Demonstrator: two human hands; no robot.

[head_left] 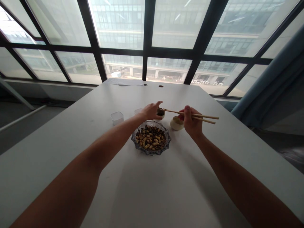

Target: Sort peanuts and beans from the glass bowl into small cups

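Observation:
My right hand [193, 122] grips a pair of wooden chopsticks [205, 117]. Their tips reach left to the mouth of a small round cup [161, 116] with dark contents. Around the left side of that cup curves my left hand [152, 111], thumb and fingers at its rim. A second small pale cup [176, 124] stands just left of my right hand, partly behind its fingers. Nearer to me sits a scalloped glass bowl [152, 153], filled with peanuts [152, 141] and what look like dark sunflower seeds. Whether the chopsticks pinch anything is too small to tell.
A clear square plastic container [117, 118] stands left of my left forearm. Another clear container [138, 111] is partly hidden behind that arm. White papers [127, 82] lie at the far edge of the white table [152, 190], near two cable holes. Windows and a blue curtain [268, 76] lie beyond.

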